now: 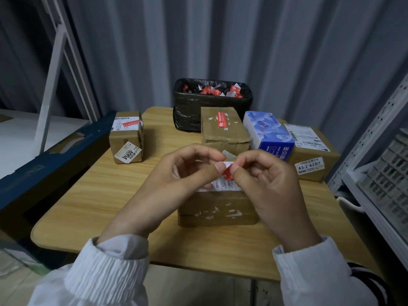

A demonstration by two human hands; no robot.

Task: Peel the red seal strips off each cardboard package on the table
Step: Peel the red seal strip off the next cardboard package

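Low in the frame's centre, over the nearest package [217, 208], the left hand [189, 171] and right hand [265, 180] both pinch a red seal strip [228, 173] at the thumb tips — thin, limp, sticky, likely to tear, best taken by a lifted corner — while higher up the middle package [225, 138] and left package [125, 142] keep theirs.

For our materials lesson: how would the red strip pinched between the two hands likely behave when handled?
Probably floppy: the red strip looks crumpled between the left hand and right hand. Likely very light, being thin. It may stick to skin, as a peeled seal.
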